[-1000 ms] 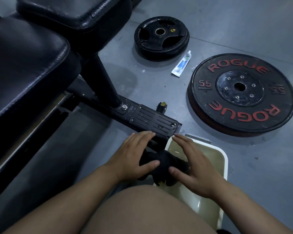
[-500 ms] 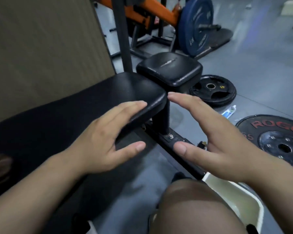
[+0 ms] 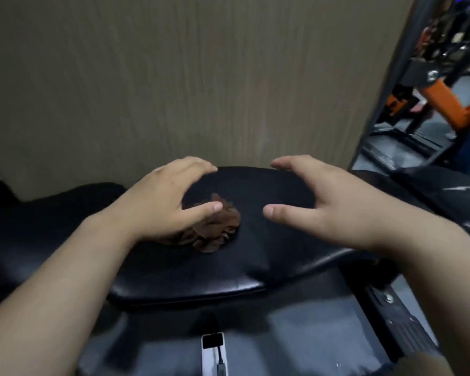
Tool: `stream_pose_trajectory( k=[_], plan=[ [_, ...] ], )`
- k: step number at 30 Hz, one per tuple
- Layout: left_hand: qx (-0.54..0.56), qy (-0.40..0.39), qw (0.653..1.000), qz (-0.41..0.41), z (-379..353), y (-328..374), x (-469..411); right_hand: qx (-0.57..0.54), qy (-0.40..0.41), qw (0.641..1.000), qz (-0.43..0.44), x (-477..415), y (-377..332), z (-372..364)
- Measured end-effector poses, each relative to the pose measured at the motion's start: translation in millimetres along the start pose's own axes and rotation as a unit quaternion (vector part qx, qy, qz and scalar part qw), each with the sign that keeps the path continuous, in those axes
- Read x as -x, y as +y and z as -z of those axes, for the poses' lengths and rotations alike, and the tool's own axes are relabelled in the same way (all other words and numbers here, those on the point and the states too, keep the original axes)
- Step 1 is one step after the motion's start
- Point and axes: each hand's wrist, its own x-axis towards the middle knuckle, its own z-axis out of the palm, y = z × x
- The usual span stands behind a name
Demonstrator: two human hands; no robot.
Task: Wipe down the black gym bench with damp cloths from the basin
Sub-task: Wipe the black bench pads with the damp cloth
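**A:** Both hands are over the black bench (image 3: 255,267). The left hand (image 3: 163,202) has its fingers spread and gently curved, gripping nothing.

**B:** And the brown cloth (image 3: 217,232)?

**A:** Crumpled on the pad, partly hidden under that left hand, thumb across it. Whether they touch, I can't tell.

**B:** The right hand (image 3: 334,207)?

**A:** Beside the cloth but apart from it, fingers wide, empty.

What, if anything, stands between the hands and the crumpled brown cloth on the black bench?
Nothing visible: the crumpled brown cloth lies on the black padded bench, the left hand partly over it, only bare pad between it and the right hand.
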Motion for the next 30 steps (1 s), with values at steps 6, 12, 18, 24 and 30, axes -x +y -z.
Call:
stream_pose_trajectory(
  k=[6, 12, 18, 24, 30],
  plan=[
    [0.01, -0.038, 0.993, 0.111, 6, -71, 52, -0.016, -0.049, 0.998, 0.037, -60, -17, -68],
    [0.035, -0.067, 0.991, 0.106, -5, -97, 66, 0.008, -0.118, 0.993, 0.017, -91, -7, -108],
    [0.029, -0.113, 0.99, 0.084, -30, -97, 43, 0.05, -0.149, 0.987, 0.012, -107, -5, -134],
    [0.061, -0.159, 0.981, 0.096, -52, -112, 20, 0.061, -0.115, 0.991, 0.03, -117, 1, -147],
    [0.025, -0.136, 0.987, 0.086, -55, -108, 11, 0.063, -0.09, 0.993, 0.051, -121, 11, -145]
  ],
)
